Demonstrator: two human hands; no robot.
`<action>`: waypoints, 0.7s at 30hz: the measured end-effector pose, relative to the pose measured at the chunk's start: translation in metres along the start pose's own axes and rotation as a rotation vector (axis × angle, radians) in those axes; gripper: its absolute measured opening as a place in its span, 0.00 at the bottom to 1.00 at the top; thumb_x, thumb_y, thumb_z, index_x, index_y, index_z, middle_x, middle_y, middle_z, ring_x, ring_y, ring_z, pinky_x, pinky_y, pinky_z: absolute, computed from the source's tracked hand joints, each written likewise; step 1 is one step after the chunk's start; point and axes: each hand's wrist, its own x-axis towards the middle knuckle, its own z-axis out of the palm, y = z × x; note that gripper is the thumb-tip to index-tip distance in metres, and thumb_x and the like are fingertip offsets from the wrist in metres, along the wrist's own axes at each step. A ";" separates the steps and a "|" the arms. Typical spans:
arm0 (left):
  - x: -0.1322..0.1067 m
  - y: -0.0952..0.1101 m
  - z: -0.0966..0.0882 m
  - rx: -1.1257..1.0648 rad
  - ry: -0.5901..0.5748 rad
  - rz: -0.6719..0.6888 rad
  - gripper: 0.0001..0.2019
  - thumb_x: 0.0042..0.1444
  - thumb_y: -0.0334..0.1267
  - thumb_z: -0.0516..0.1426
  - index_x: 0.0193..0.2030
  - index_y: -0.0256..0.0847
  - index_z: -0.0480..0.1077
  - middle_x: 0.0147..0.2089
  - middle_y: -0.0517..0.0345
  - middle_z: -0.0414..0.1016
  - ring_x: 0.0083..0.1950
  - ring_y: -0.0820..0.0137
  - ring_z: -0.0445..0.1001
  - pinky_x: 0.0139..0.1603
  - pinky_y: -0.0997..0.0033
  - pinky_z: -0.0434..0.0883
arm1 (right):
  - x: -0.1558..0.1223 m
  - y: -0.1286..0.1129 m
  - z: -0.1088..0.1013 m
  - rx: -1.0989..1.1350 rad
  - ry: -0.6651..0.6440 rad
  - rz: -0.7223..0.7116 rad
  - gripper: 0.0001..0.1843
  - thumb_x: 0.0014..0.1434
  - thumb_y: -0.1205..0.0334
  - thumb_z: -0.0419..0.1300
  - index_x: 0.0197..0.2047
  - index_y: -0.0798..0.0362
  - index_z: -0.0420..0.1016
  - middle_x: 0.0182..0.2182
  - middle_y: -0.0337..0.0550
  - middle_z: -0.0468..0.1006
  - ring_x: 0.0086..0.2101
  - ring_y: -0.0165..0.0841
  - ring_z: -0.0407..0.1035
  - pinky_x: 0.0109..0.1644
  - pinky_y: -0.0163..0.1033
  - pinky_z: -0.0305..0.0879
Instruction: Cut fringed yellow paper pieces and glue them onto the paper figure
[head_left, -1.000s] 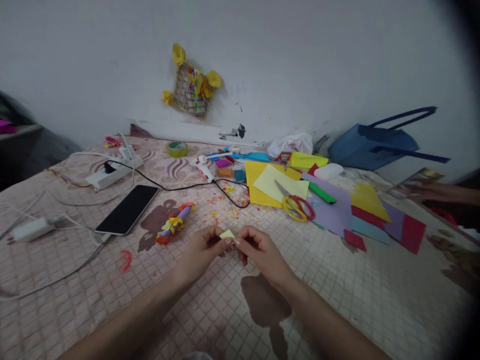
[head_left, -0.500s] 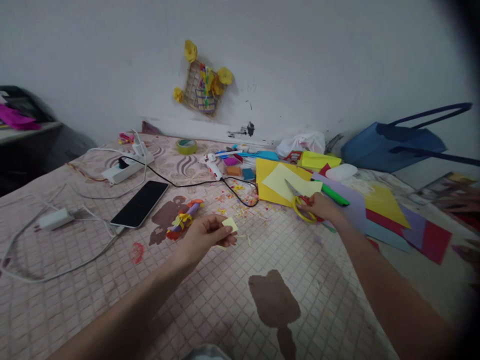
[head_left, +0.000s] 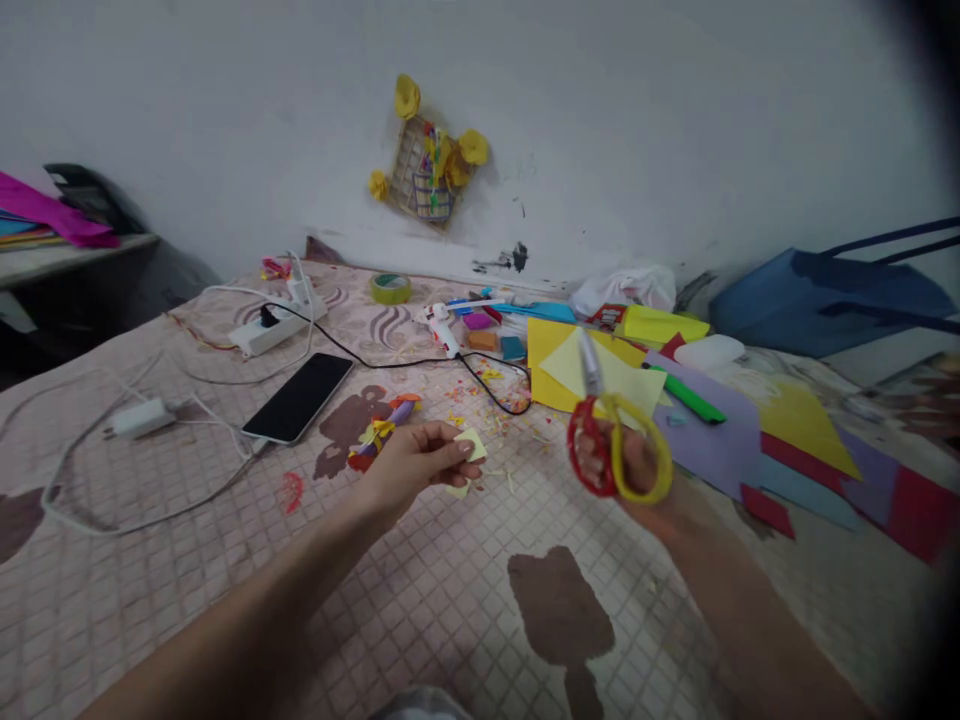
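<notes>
Between the thumb and fingers of my left hand (head_left: 420,462) is a small pale-yellow paper piece (head_left: 471,444). Another pale scrap (head_left: 457,490) lies just beneath those fingers. My right hand (head_left: 637,470) grips scissors (head_left: 619,450) with one red and one yellow handle loop, raised above the table with the blades pointing away. Behind the blades lie a pale-yellow sheet (head_left: 559,365) and a deeper yellow sheet (head_left: 541,390). A small purple, orange and yellow paper craft (head_left: 382,430) rests beyond my left wrist, partly covered by it.
On the left are a phone (head_left: 300,398), a white charger (head_left: 142,418) with looping cables, and a power strip (head_left: 277,325). A glue gun (head_left: 442,330) and tape roll (head_left: 390,289) sit further back. Purple paper (head_left: 724,430), a green marker (head_left: 694,398) and a blue bag (head_left: 817,300) are right.
My right hand has lifted the scissors off the yellow sheets, up and toward me. My left hand keeps its paper piece. The whole view has shifted slightly.
</notes>
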 end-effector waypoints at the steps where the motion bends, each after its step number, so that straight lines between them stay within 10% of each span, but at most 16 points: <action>1: 0.000 0.000 0.000 -0.004 0.002 -0.004 0.14 0.42 0.38 0.67 0.28 0.32 0.69 0.25 0.57 0.77 0.24 0.78 0.73 0.25 0.81 0.68 | -0.009 0.000 0.018 0.185 -0.116 0.025 0.30 0.49 0.31 0.52 0.40 0.48 0.66 0.27 0.40 0.67 0.22 0.30 0.60 0.23 0.36 0.59; 7: -0.001 0.003 -0.002 -0.066 0.051 -0.013 0.12 0.46 0.37 0.65 0.28 0.33 0.67 0.27 0.56 0.77 0.24 0.78 0.73 0.23 0.82 0.67 | -0.045 0.007 0.081 0.806 -0.495 0.197 0.23 0.56 0.39 0.52 0.30 0.52 0.68 0.18 0.33 0.60 0.16 0.23 0.51 0.19 0.30 0.51; 21: 0.002 0.012 -0.013 -0.218 0.027 -0.031 0.06 0.53 0.35 0.60 0.30 0.34 0.69 0.31 0.56 0.76 0.25 0.81 0.73 0.24 0.85 0.68 | -0.072 0.004 0.092 0.992 -0.842 0.425 0.38 0.52 0.28 0.43 0.35 0.58 0.69 0.24 0.39 0.62 0.20 0.25 0.57 0.21 0.30 0.59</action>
